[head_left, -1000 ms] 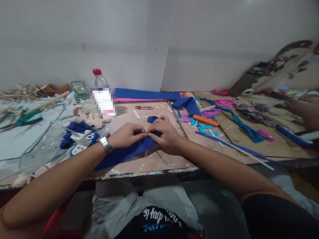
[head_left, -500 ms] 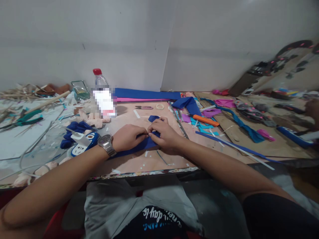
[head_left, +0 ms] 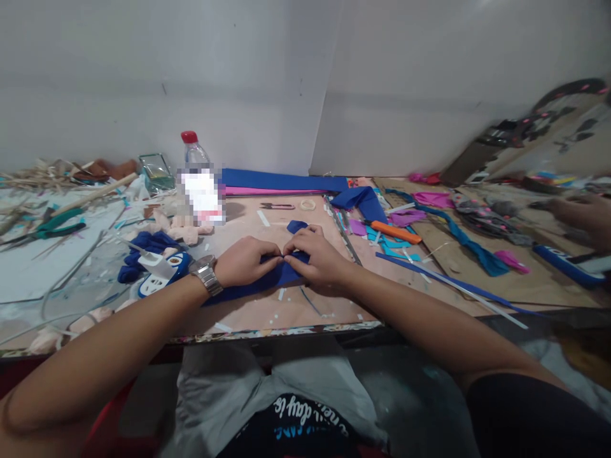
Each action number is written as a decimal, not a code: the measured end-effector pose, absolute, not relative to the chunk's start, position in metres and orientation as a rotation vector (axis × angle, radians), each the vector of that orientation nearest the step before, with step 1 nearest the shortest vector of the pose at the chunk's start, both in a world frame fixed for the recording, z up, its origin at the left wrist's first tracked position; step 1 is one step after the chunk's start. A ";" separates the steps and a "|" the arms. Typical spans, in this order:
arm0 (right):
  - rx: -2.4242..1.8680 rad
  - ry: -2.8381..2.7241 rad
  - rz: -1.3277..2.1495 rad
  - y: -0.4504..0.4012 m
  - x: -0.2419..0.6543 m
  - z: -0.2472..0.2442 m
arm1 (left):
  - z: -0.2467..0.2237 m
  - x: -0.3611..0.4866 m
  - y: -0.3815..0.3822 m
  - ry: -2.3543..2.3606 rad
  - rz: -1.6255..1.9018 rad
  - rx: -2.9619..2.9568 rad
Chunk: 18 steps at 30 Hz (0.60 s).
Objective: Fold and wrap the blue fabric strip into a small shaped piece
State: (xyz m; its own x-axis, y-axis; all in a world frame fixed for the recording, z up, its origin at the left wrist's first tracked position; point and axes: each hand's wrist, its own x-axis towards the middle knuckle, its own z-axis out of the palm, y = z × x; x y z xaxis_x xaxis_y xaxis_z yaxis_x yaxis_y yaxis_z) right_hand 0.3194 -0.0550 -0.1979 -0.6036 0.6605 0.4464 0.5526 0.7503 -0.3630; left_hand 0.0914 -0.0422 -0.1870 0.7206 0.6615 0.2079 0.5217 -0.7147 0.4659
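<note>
Blue fabric strip (head_left: 267, 283): pinched between thumb and fingers of left hand (head_left: 245, 261) and right hand (head_left: 317, 257), both nearly closed, thumb tips almost meeting; slanting over tabletop (head_left: 281, 315) to beneath left wrist, short of front edge (head_left: 277, 334). Small pale scraps (head_left: 223, 327) along margin between strip and edge. Beyond fingers, well apart: thread snips (head_left: 277, 206), pale ring (head_left: 308, 205). Left limit: power strip (head_left: 165, 277), just beside wristwatch (head_left: 206, 275). Right limit: orange utility knife (head_left: 396, 233).
</note>
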 end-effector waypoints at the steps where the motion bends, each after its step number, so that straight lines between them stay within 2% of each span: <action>1: -0.906 -2.382 0.250 -0.055 0.320 -0.198 | -0.187 0.091 -0.042 0.908 0.515 2.537; 18: -0.938 -2.341 0.259 -0.050 0.324 -0.203 | -0.185 0.087 -0.037 0.912 0.476 2.383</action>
State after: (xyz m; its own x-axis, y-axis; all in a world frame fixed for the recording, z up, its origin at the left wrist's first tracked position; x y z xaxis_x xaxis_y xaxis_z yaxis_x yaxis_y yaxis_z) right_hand 0.3235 -0.0500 -0.2028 -0.5727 0.6804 0.4572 0.5641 0.7318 -0.3825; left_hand 0.0874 -0.0369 -0.1853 0.7088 0.6934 0.1297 0.5030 -0.6257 0.5962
